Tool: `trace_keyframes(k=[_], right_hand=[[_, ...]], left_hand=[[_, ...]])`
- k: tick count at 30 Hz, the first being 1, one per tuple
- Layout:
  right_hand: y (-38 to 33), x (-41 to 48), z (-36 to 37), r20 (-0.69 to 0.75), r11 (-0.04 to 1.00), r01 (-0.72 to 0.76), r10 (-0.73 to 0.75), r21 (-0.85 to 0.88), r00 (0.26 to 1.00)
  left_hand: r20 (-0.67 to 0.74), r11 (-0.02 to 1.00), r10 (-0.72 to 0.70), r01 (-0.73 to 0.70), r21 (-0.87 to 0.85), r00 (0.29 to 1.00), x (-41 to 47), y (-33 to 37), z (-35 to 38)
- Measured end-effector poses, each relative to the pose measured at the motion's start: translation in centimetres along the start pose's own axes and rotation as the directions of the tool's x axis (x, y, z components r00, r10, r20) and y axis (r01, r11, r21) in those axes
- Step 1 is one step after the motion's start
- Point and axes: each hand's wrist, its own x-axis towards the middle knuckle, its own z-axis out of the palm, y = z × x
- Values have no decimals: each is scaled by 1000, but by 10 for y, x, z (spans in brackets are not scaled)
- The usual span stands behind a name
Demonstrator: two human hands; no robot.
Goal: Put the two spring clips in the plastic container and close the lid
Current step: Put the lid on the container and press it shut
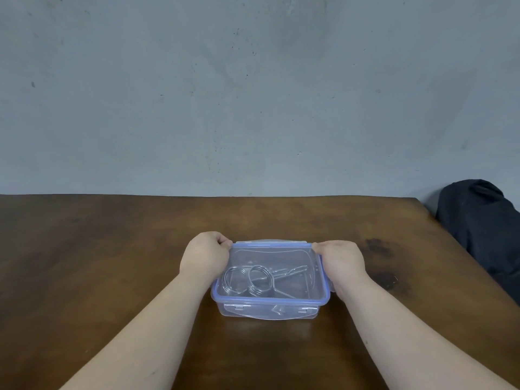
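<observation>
Here the plastic container (pixel 270 298) lies crosswise on the table (pixel 112 249), both spring clips (pixel 253 278) inside under its lid (pixel 271 251), left hand (pixel 204 256) and right hand (pixel 342 261) fingers curled closed on its far corners, equally near

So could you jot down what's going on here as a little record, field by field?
setting: brown wooden table against a grey wall
container: clear plastic container, blue-rimmed lid resting on top
contents: two metal spring clips inside, side by side, seen through the lid
left hand: left hand gripping the lid's far left corner
right hand: right hand gripping the lid's far right corner
near latch: front flap appears folded down
other: dark bag at far right
</observation>
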Motion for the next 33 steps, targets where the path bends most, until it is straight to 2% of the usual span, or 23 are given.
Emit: trace_keyframes(k=[5, 11, 17, 21, 25, 27, 33], right_hand=[[-4, 13, -2, 23, 998, -61, 61, 12, 998], [6, 11, 3, 46, 991, 92, -88, -93, 995], [8, 13, 3, 35, 981, 134, -130, -143, 991], [13, 18, 8, 64, 968, 169, -160, -184, 985], [20, 26, 11, 145, 987, 144, -131, -78, 981], [20, 27, 10, 176, 987, 150, -138, -56, 975], [20, 24, 10, 245, 994, 83, -99, 78, 964]], left_hand=[[-2, 1000, -2, 2, 12, 1000, 2, 1, 0], [13, 1000, 0, 0, -14, 1000, 1, -2, 1], [63, 997, -59, 63, -54, 996, -2, -6, -3], [86, 993, -52, 60, -103, 995, 1, -4, -4], [180, 945, -64, 117, -304, 982, 1, -15, 4], [214, 924, -70, 144, -353, 974, 1, -19, 5], [207, 860, -61, 157, -485, 976, 0, -22, 10]])
